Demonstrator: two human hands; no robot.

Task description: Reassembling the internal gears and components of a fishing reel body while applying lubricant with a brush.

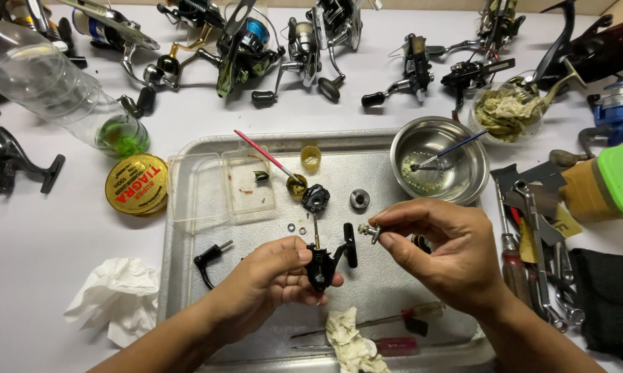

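Head cam: left grip (273, 280) clamped on black reel body (320, 268), right grip (439, 249) pinching small metal part (369, 231); round yellow spool label (137, 184) left of tray (187, 242).

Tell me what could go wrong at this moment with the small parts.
1. The right hand pinches a tiny metal part by the fingertips over the tray; it may slip and roll away.
2. Loose washers lie just beyond the left hand, which holds the reel body; a nudge could scatter them.
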